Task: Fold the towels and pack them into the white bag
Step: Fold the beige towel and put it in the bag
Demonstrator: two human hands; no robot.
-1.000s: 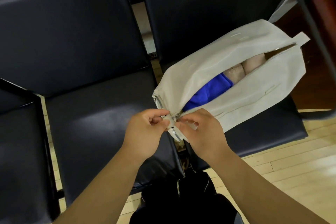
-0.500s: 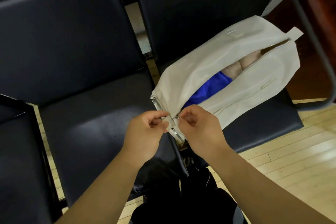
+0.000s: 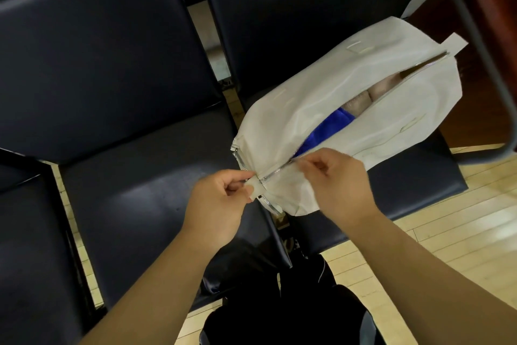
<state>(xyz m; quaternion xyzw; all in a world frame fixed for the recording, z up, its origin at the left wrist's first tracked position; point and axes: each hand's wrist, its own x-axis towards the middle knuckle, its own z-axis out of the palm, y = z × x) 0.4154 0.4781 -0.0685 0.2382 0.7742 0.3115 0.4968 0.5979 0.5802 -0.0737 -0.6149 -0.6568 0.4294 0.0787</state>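
The white bag [image 3: 282, 118] lies on a chair seat [image 3: 414, 185], its zipper [image 3: 275, 173] running lengthwise. At the bag's near end the left hand [image 3: 221, 204] has its grip pinching the end tab [image 3: 256, 187]. The right hand [image 3: 340, 185] has its grip pinching the zipper just beyond, with the open stretch and the towels [image 3: 327, 129] farther along.

Dim overall, soft glare on the chair seat [image 3: 145, 193], wide-angle bending at edges.
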